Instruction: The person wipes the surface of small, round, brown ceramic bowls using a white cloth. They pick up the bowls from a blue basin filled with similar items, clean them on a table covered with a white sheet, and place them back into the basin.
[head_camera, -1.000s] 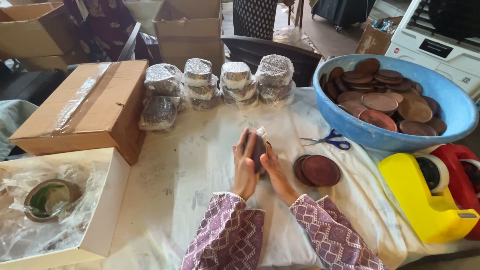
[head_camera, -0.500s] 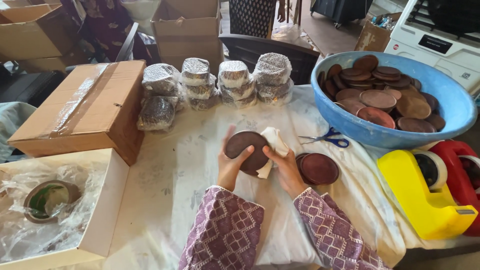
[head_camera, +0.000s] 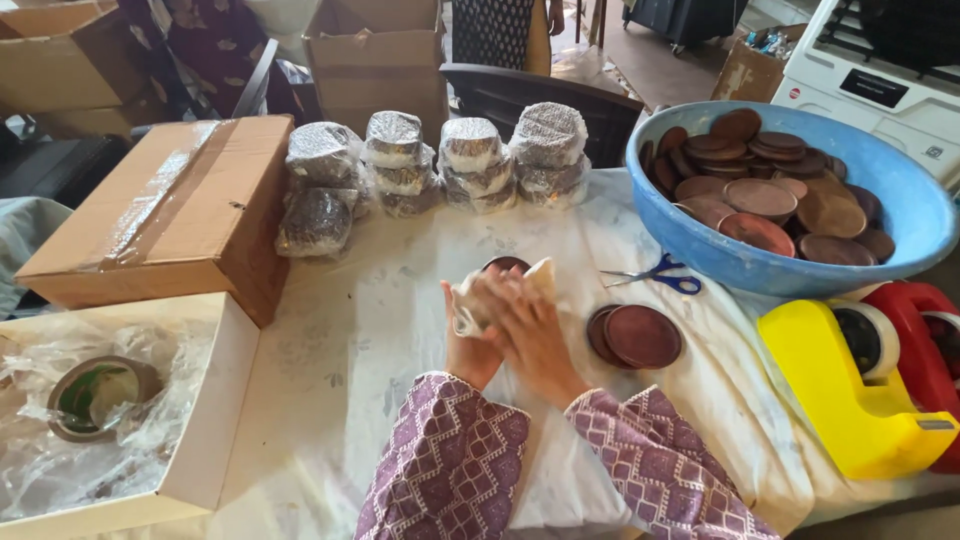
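pressing together, left grip (head_camera: 468, 345) and right grip (head_camera: 530, 325) pinch brown disc (head_camera: 505, 265) in cloth (head_camera: 470, 305).

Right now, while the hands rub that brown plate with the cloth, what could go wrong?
1. The brown plate is held in the air between the left hand and the right hand, mostly covered by the cloth; it might slip and drop onto the table.
2. The scissors lie close beside the hands; a sleeve might catch them.

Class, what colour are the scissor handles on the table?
Blue, on the scissors, clearest in the head view.
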